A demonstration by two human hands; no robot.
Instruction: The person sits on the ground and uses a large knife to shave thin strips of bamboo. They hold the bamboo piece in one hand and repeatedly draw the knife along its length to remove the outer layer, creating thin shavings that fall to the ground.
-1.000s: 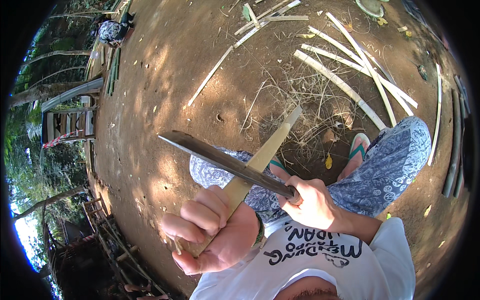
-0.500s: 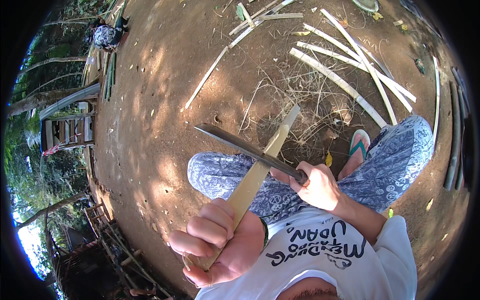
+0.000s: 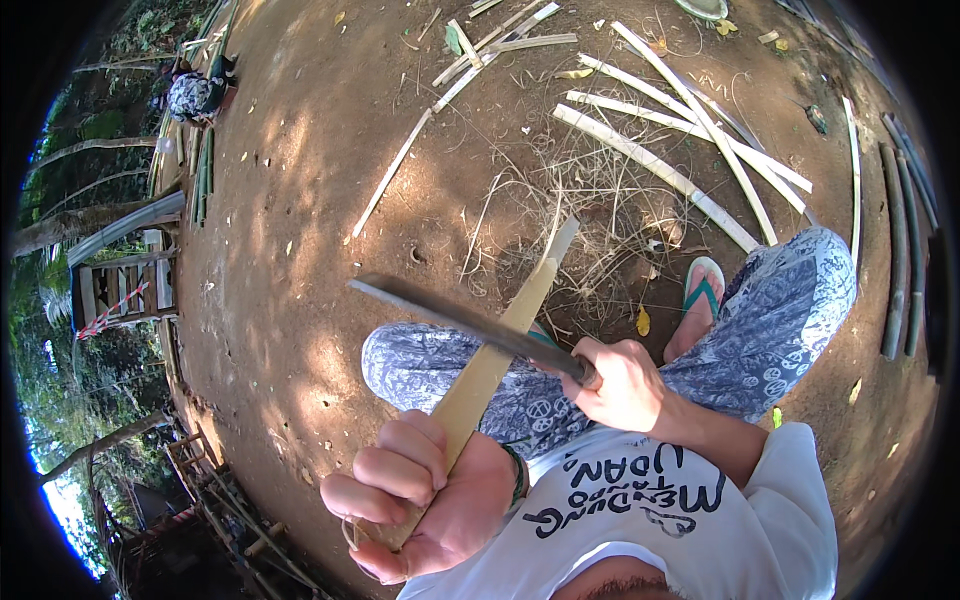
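Gripping a pale wooden strip near its lower end, the left hand is closed firmly round it, palm turned up, with a dark band at the wrist. The strip slants up and away over the person's lap, its far tip above the ground. The right hand is wrapped tight round the handle of a long knife, whose dark blade lies crosswise over the strip's middle; from where I stand I can't quite tell whether the edge is biting into the wood.

What catches my eye is the white shirt: bold black lettering runs over the chest in a few slanted lines, with a small line drawing beside it. The blue-and-white trousers carry little round emblems near one knee, too small to make out. Green-strapped sandals are on the feet.

On the brown earth ahead lies a tangle of shavings, with more pale strips crossing one another just beyond. Dark poles lie off to the right. Far left, another person is bent low, and red-and-white tape hangs across a wooden frame.
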